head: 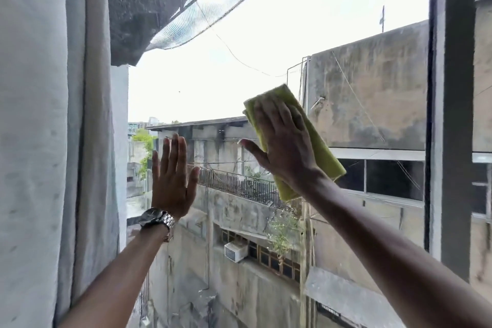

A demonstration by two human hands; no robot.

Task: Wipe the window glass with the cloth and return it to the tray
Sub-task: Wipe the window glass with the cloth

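1. Both forearms reach up to the clear window glass [213,82].
2. Right hand [285,146], fingers spread flat, pins the folded yellow-green cloth [323,152] to the pane, likely for even wiping pressure.
3. Left hand [171,181] open, empty, flat against the glass, probably bracing.
4. Tray not visible.

The window glass [266,61] carries a folded yellow-green cloth [323,152] pressed flat, and a bare palm [171,176] beside it.

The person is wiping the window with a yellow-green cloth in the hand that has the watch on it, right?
Not quite. The head view shows the yellow-green cloth under the right hand, pressed flat on the window glass. The watch is on the left wrist, and the left hand is open and empty.
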